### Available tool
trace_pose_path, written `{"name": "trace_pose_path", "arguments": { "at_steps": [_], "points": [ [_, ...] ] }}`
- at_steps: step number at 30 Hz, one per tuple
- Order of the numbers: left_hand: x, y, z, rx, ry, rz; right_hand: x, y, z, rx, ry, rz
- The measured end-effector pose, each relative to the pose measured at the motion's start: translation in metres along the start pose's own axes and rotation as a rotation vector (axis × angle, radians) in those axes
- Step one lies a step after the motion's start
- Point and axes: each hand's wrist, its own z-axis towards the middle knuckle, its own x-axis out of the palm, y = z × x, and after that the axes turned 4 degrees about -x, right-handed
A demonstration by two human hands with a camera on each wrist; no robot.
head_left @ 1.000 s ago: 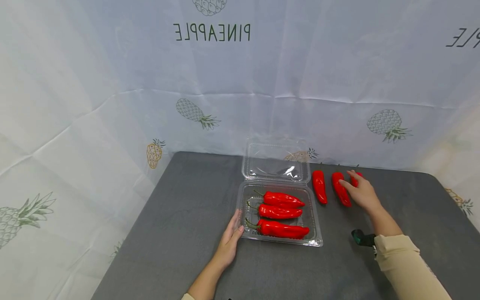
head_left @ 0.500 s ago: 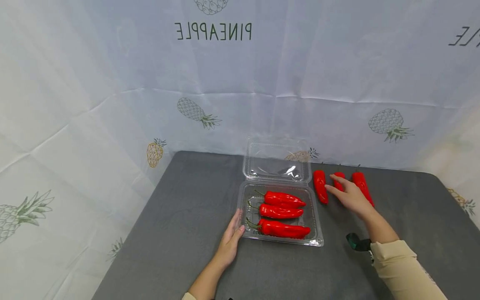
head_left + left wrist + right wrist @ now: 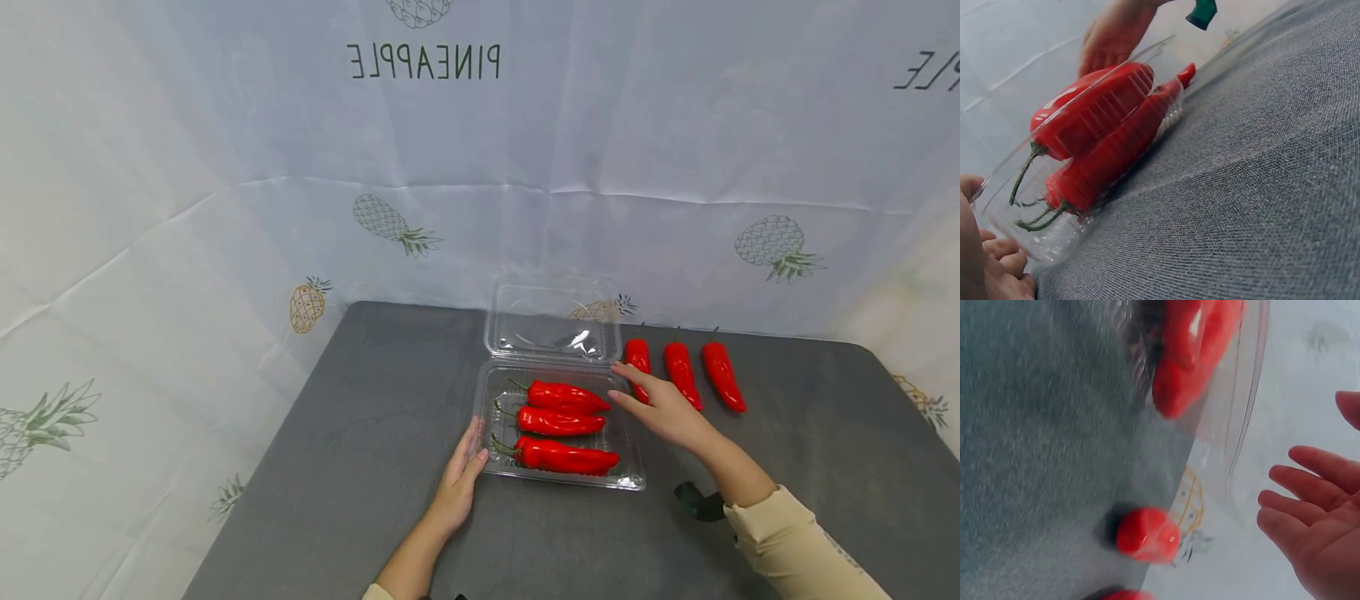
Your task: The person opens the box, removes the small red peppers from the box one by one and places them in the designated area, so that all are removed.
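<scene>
Clear plastic forms the clamshell container (image 3: 624, 442) at the middle of the table's far half, its hinged lid (image 3: 551, 329) open on the far side and reaching past the table's far edge in the head view. Three glossy red peppers lie crosswise in the base, stems to the left: a far pepper (image 3: 566, 397), a middle pepper (image 3: 561, 421) close beside it, and a near pepper (image 3: 566, 457) with a small gap between. The left hand (image 3: 453, 483) grips the container at its near left corner, thumb at the corner, and the left wrist view shows some fingers curled at the plastic. The right hand (image 3: 671, 408) is open and holds nothing, fingers extended, its fingertips above the container's right edge and, in the right wrist view, apart from the plastic. To the right of the container, three more red peppers lie on the table in a row, stems pointing far: a left pepper (image 3: 637, 354) partly hidden by the right hand, a centre pepper (image 3: 678, 360), and a right pepper (image 3: 723, 375). A dark green object (image 3: 699, 502) sits by the right wrist, just beyond a rolled beige sleeve (image 3: 795, 533). Beneath everything is the dark grey table (image 3: 375, 417); behind it hangs a pale cloth (image 3: 600, 125) printed with pineapples and mirrored lettering.
</scene>
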Motion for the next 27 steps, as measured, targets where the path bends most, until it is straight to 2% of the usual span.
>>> {"name": "trace_pose_path", "arguments": {
  "at_steps": [4, 14, 23, 27],
  "points": [
    [0.0, 0.0, 0.0, -0.007, -0.005, -0.006, 0.008, 0.01, 0.0, -0.045, 0.059, 0.046],
    [0.001, 0.0, 0.0, 0.005, -0.009, -0.007, 0.026, 0.027, -0.004, -0.032, 0.271, 0.181],
    [0.0, 0.0, 0.0, 0.004, -0.003, -0.009, 0.042, 0.035, -0.004, -0.149, 0.361, 0.154],
    [0.0, 0.0, 0.0, 0.004, 0.0, -0.012, 0.047, 0.035, -0.003, -0.168, 0.399, 0.145]
  ]
}}
